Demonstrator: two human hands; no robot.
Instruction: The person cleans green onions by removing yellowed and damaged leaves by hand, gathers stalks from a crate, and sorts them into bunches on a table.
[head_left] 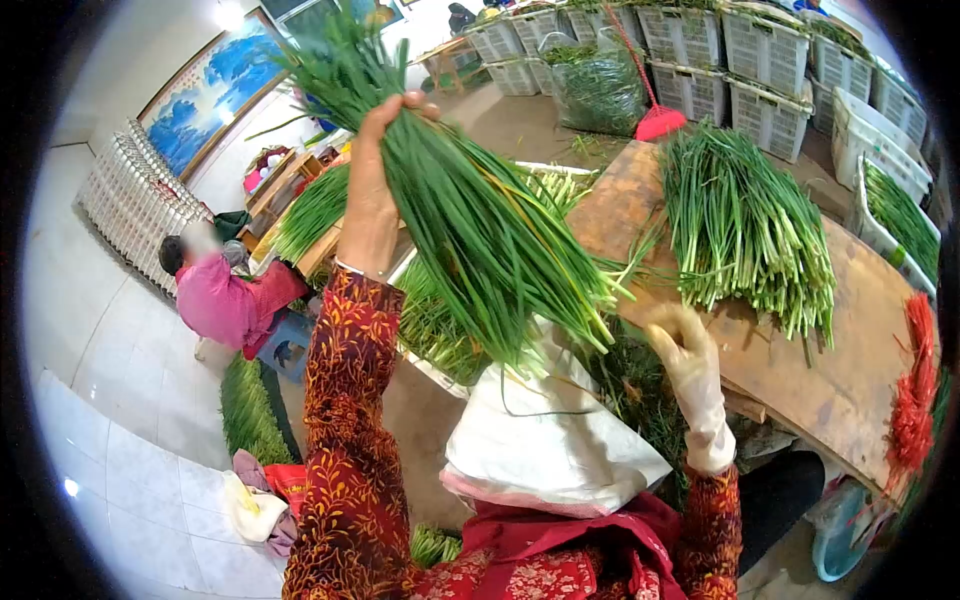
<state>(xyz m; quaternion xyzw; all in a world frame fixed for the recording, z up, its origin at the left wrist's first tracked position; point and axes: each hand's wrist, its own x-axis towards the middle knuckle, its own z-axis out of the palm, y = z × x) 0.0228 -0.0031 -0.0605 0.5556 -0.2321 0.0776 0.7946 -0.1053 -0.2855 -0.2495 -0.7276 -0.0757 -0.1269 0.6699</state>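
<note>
Wood board (865,300) w/ greens (745,235), bunch (480,230) in L hand (375,150), bkgd crates (765,52)

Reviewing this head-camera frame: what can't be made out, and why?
Head view, all:
- Left hand: some fingers hidden behind the green bunch.
- Leaf tips: blurred near the top edge.
- Beneath the white sheet: covered by it.
- Stacked crates: lower contents mostly hidden by their walls.
</note>
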